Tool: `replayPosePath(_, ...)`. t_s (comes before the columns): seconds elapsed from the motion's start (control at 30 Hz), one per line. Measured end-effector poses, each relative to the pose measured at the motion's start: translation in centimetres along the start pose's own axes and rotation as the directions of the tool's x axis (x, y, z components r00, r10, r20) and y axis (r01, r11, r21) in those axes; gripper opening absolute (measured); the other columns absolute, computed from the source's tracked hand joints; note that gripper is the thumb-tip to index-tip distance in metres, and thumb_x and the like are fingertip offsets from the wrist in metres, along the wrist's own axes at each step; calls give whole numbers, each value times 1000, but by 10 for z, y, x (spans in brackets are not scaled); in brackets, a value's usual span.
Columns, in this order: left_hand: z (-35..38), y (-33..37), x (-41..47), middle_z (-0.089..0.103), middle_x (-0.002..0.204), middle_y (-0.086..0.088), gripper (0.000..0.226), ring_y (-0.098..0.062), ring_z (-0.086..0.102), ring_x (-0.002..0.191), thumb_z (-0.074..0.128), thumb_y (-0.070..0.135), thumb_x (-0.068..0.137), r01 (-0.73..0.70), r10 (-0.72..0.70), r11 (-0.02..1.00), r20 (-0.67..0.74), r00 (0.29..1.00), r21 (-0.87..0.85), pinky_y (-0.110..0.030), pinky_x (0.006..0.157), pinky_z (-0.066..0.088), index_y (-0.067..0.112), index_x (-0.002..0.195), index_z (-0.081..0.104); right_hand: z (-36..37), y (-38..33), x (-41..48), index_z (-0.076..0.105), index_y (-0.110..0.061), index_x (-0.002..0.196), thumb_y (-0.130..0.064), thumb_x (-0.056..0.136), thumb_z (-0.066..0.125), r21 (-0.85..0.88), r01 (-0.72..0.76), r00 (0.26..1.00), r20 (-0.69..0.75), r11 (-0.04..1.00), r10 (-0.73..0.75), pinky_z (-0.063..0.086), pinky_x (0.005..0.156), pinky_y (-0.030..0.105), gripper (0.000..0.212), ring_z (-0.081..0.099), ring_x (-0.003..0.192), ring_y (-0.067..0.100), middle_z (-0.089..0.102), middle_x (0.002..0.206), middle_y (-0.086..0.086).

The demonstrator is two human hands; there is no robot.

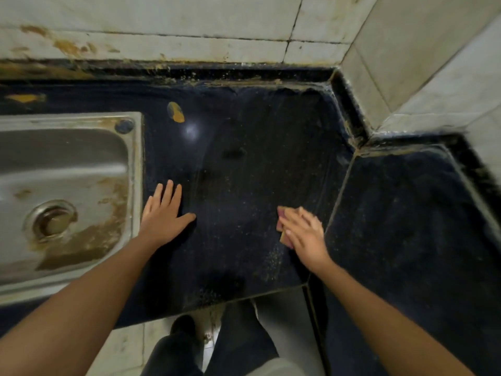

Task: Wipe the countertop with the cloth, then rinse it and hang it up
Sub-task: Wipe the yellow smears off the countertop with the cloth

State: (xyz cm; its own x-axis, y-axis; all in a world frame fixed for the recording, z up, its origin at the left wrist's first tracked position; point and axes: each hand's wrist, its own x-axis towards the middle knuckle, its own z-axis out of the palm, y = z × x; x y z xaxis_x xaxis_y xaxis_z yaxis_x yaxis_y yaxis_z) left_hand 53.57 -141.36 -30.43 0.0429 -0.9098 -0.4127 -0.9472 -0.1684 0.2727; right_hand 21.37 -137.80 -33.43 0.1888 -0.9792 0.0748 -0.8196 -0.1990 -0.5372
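Head view: the right hand [303, 234], lower right of centre, lies flat with its fingers extended on the cloth [281, 219]. It presses the cloth onto the dark countertop [244, 158] rather than curling round it, and only the cloth's pinkish edges show past the fingers. The hand is slightly blurred, so the exact finger spread cannot be told. The left hand [162, 215], left of centre, is spread open with its palm down on the counter just beside the sink rim [136, 164]; it holds nothing and appears to serve as a brace. The step in hand is judged to be wiping. Keep the palm flat, use overlapping strokes, and gather the pale grit [271, 259] near the front edge toward one side instead of scattering it. The yellow stain [175, 112] at upper centre and the grime line [244, 83] along the back edge will likely need firmer, repeated passes. The seam [339, 199] between the two slabs may trap debris, so work along it. The stained sink drain [53, 221] is at the lower left. No tap or hanging point is visible.
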Motion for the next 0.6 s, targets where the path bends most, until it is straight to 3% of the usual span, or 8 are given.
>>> replayPosePath(0.17, -3, -1, -3, -20, 154, -1, 78, -19, -19, 141, 38, 51, 92, -33, 33, 999, 13, 999, 7, -37, 115, -5, 18, 148, -7, 34, -72, -96, 55, -28, 110, -40, 100, 24, -19, 81, 995, -62, 997, -82, 14, 105, 22, 34, 40, 115, 21, 66, 113, -1)
replayPosePath(0.3, -3, 0, -4, -21, 154, -2, 80, -21, -19, 141, 37, 53, 91, -49, 49, 999, 31, 998, 11, -38, 115, -5, 17, 148, -7, 46, -122, -130, 62, -22, 106, -42, 99, 25, 115, 89, 994, 59, 989, -97, 30, 94, 14, 42, 46, 101, 10, 69, 107, -2)
replayPosePath(0.4, -3, 1, -6, -21, 154, -3, 81, -22, -19, 141, 37, 54, 91, -58, 58, 998, 28, 998, 17, -39, 115, -5, 17, 147, -8, 32, -135, -128, 64, -9, 109, -49, 94, 33, 414, -171, 979, 178, 894, 104, 37, 90, 7, 53, 53, 98, -4, 63, 108, 1)
replayPosePath(0.47, -3, 1, -6, -20, 154, -4, 81, -22, -18, 141, 37, 54, 91, -54, 53, 998, 20, 998, 30, -39, 115, -5, 17, 147, -8, 9, -126, -102, 61, -8, 107, -33, 95, 40, 577, -298, 954, 156, 760, 256, 45, 93, 17, 35, 60, 95, -6, 64, 107, 3)
replayPosePath(0.5, -2, 1, -6, -20, 154, -4, 80, -22, -18, 141, 36, 54, 91, -51, 51, 998, 15, 999, 36, -39, 115, -5, 17, 147, -8, -5, -115, -83, 61, -5, 105, -25, 95, 42, 648, -311, 942, 116, 695, 314, 50, 90, 25, 29, 64, 93, 2, 65, 104, 7)
replayPosePath(0.57, -2, 1, -6, -19, 154, -3, 80, -22, -17, 142, 36, 54, 92, -48, 47, 998, 9, 999, 43, -38, 115, -5, 17, 147, -7, -37, -89, -40, 65, -12, 100, -27, 91, 45, 654, -269, 917, -49, 707, 395, 51, 90, 43, 26, 66, 95, 26, 66, 104, 13)
replayPosePath(0.6, -1, 1, -6, -18, 154, -3, 80, -21, -17, 142, 36, 54, 92, -48, 47, 998, 7, 999, 41, -38, 115, -5, 17, 148, -7, -53, -77, -19, 65, -18, 99, -28, 90, 46, 643, -259, 893, -125, 721, 432, 52, 88, 46, 24, 66, 94, 29, 67, 104, 13)
